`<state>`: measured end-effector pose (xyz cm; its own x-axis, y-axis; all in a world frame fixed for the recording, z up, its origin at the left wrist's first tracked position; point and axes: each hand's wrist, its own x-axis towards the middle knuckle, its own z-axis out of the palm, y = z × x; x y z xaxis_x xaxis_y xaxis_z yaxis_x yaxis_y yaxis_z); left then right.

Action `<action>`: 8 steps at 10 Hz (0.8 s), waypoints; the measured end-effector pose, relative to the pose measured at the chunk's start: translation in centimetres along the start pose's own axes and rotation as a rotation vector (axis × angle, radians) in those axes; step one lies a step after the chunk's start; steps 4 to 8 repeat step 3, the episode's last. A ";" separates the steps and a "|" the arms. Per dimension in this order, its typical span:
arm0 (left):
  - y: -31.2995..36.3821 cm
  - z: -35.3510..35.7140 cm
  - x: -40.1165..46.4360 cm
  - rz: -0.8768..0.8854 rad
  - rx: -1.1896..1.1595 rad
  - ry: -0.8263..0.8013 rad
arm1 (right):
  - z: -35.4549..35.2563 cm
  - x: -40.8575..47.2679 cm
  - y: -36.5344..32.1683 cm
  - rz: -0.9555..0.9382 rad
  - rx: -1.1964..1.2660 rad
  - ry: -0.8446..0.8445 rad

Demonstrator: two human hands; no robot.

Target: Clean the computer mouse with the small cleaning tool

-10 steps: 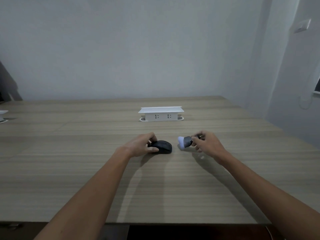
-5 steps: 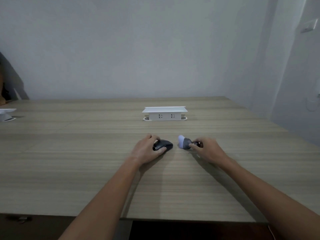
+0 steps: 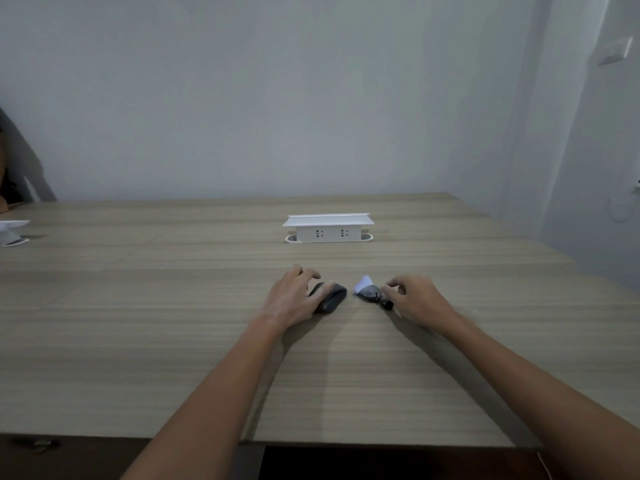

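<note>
Out on the middle of the wooden desk, both bare hands are down and busy. Left hand is draped over the black computer mouse, fingers curled across its top and thumb side pressing in, so that grip is wrapped around the mouse, which looks tipped up on one edge with its dark flank facing the right hand. Just beside it, with a narrow strip of bare wood between, sits the small cleaning tool: a dark grey body with a pale white tip pointing away toward the back of the desk, and a thin black end nearer the person. Right hand is at that black end, thumb and forefinger pinched together on it, the other fingers folded under, so that grip is closed on the cleaning tool, and the tool's body looks to be resting on the desk. Mouse and tool are near each other but not touching. Farther back, well apart from the hands, a white power strip box stands upright with two sockets facing us. Over at the far left edge, a white object is only partly in view and I cannot tell what it is. Both forearms reach in from the near edge, bare to the elbows.
</note>
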<state>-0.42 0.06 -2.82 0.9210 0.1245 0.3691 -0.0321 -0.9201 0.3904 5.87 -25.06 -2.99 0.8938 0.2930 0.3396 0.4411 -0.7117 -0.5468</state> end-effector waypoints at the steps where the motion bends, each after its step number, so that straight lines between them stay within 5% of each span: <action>1: -0.5 -1.0 1.0 -0.013 -0.013 0.017 | -0.6 0.9 0.8 -0.050 -0.091 0.048; 3: -3.4 -2.3 2.1 -0.083 0.162 -0.006 | -2.0 0.9 3.7 -0.039 -0.319 0.102; 8: -3.4 -2.3 2.1 -0.083 0.162 -0.006 | -2.0 0.9 3.7 -0.039 -0.319 0.102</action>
